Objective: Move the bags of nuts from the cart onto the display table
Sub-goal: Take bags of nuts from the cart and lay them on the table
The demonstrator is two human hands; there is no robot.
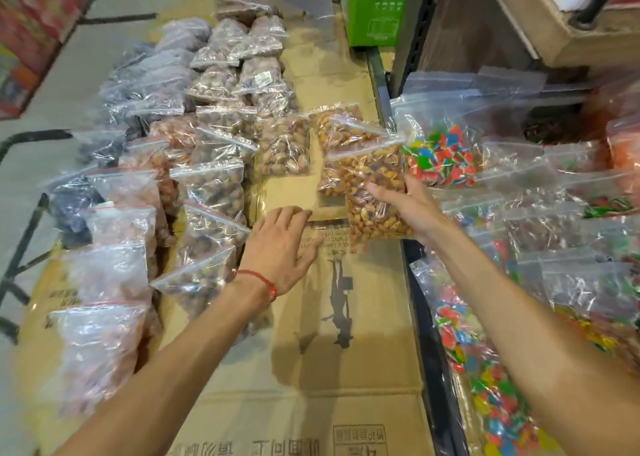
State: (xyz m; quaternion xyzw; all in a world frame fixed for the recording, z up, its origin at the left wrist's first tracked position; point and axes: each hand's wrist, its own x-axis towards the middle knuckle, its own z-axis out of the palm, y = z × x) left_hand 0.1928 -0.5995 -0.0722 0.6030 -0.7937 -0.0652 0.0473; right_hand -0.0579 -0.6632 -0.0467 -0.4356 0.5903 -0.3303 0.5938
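Observation:
My right hand (405, 206) grips a clear zip bag of golden-brown nuts (370, 185) from underneath, holding it just above the cardboard-covered surface (346, 369). Behind it lie two more bags of the same nuts (343, 130), flat on the cardboard. My left hand (282, 248), with a red string at the wrist, hovers palm down with relaxed fingers over bare cardboard and holds nothing. Rows of bagged nuts (214, 185) and dried fruit fill the left half of the surface.
Bags of coloured candy (440, 158) crowd the right side beyond a dark metal rail (426, 317). A green box (375, 16) stands at the far end. Cardboard boxes (554, 23) sit on a shelf at the upper right. Grey floor lies to the left.

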